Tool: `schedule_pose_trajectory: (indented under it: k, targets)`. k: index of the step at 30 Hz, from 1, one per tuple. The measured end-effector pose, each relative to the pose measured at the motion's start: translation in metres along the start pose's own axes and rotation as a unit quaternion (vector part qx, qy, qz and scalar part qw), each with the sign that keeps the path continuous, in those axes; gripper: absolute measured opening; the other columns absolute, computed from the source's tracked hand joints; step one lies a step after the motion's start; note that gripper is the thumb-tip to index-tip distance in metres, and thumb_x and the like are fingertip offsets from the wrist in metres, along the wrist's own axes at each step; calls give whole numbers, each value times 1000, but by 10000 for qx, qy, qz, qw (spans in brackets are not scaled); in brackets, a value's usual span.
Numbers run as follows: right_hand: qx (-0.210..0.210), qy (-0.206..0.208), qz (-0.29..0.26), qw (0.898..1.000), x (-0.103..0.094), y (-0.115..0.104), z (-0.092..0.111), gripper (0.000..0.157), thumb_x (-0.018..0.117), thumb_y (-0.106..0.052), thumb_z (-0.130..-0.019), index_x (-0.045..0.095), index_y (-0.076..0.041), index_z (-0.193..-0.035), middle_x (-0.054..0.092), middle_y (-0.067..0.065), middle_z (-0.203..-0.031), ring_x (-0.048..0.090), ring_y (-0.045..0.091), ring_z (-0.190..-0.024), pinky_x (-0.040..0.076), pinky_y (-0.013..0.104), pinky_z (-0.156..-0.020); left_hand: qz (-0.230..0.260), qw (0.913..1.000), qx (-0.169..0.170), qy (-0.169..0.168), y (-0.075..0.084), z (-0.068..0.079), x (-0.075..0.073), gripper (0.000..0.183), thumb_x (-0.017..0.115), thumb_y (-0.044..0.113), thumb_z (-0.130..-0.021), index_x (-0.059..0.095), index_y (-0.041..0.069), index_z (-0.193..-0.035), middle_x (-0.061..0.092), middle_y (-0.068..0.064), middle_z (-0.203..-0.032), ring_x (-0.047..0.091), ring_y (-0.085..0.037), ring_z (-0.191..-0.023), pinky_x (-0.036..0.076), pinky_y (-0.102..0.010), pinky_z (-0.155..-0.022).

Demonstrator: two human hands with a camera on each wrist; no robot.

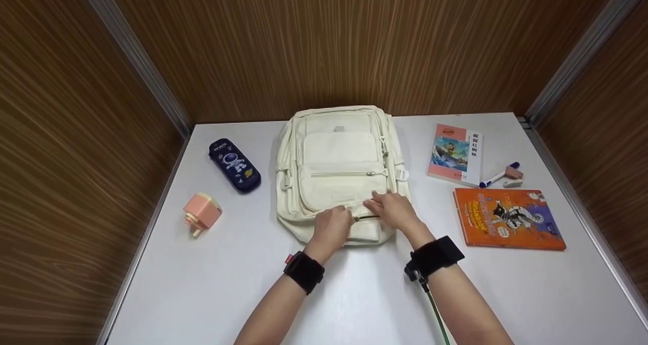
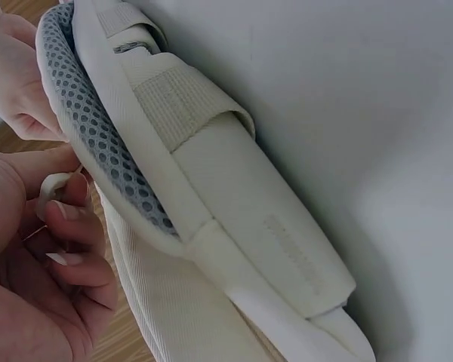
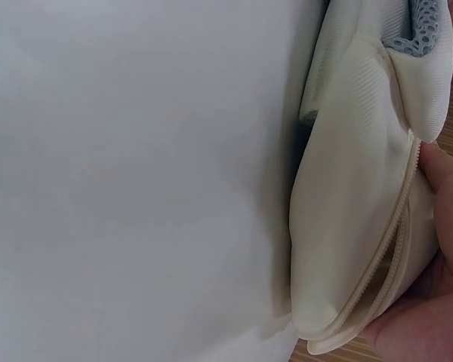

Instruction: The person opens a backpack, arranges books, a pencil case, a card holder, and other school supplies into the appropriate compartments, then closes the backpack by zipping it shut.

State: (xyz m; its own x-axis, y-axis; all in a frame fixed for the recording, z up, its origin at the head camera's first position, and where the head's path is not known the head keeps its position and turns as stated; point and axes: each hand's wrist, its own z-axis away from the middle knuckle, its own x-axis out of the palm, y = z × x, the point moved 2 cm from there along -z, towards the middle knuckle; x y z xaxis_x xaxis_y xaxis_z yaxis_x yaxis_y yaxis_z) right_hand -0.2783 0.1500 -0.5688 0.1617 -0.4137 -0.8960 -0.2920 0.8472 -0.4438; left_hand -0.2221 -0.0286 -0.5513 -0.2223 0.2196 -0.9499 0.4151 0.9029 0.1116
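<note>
A cream backpack (image 1: 341, 150) lies on the white table with its front pocket side up. At its lower edge, my left hand (image 1: 331, 228) has its fingers curled. In the left wrist view those fingers pinch a cream loop, a zipper pull (image 2: 54, 188). My right hand (image 1: 395, 211) grips the backpack's fabric at the lower right corner. The right wrist view shows an open zipper (image 3: 389, 260) along that side, with the thumb and fingers around the fabric beside it. A grey mesh-lined strap (image 2: 106, 136) sticks out at the bag's near end.
Left of the backpack are a navy astronaut pencil case (image 1: 234, 165) and a pink pencil sharpener-like box (image 1: 203, 211). On the right lie a book with a pink and blue cover (image 1: 453, 155), an orange book (image 1: 509, 218), a marker (image 1: 498, 175) and an eraser-like pink piece (image 1: 514, 173). Wood-grain panels surround the table.
</note>
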Motion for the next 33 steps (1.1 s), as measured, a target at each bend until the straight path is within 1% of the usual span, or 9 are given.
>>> schedule_pose_trajectory:
  k: [2, 4, 8, 13, 17, 23, 27, 33]
  targets:
    - [-7, -43, -57, 10000, 0, 1, 0, 55, 52, -44, -100, 57, -1, -135, 56, 22, -134, 45, 50, -126, 38, 58, -100, 24, 9999, -77, -115, -1, 0, -1, 20, 74, 24, -84, 70, 12, -69, 62, -1, -67, 60, -23, -55, 47, -36, -48]
    - [-59, -112, -135, 9998, -1, 1, 0, 53, 52, -43, -100, 60, -2, -133, 55, 19, -136, 41, 49, -129, 36, 58, -102, 74, 9994, -180, -300, -3, 1, -2, 21, 73, 26, -87, 71, 12, -71, 63, -1, -69, 61, -23, -57, 48, -36, -49]
    - [-165, -281, -347, 9989, -1, 3, 1, 48, 51, -43, -101, 65, -6, -128, 51, 14, -141, 34, 49, -134, 33, 58, -105, 112, 9987, -292, -396, -8, 3, -5, 23, 73, 29, -88, 73, 12, -72, 63, -1, -70, 63, -24, -58, 48, -37, -49]
    - [-350, -365, -512, 9974, -1, 6, 3, 43, 52, -42, -100, 69, -9, -123, 49, 13, -142, 31, 50, -135, 31, 58, -106, 146, 9991, -218, -324, -15, 7, -6, 22, 73, 28, -88, 73, 12, -72, 61, 0, -69, 62, -24, -57, 48, -39, -49]
    - [-344, -366, -667, 9965, -2, 8, 4, 41, 55, -40, -99, 70, -9, -121, 49, 12, -142, 30, 50, -135, 28, 58, -107, 293, 9990, -217, -270, -22, 10, -10, 19, 74, 27, -87, 74, 13, -75, 58, 1, -66, 61, -23, -56, 48, -38, -49]
    - [-322, -478, -804, 9951, -3, 9, 4, 43, 55, -43, -99, 69, -8, -122, 47, 12, -143, 28, 50, -136, 25, 58, -109, 533, 9974, -417, -241, -36, 17, -14, 20, 75, 28, -87, 74, 13, -74, 57, 3, -66, 61, -21, -58, 47, -37, -50]
    - [-343, -520, -761, 9951, -5, 9, 4, 44, 55, -43, -99, 68, -9, -123, 47, 12, -144, 29, 50, -136, 24, 59, -109, 527, 9971, -536, -150, -43, 22, -16, 19, 76, 27, -86, 73, 13, -73, 55, 3, -65, 59, -21, -56, 47, -37, -50]
    - [-321, -566, -624, 9959, -9, 8, 4, 43, 55, -42, -99, 69, -9, -123, 48, 11, -144, 32, 49, -135, 27, 58, -108, 359, 9972, -663, 4, -50, 28, -17, 13, 75, 26, -86, 76, 16, -78, 57, 3, -67, 61, -22, -58, 47, -39, -50]
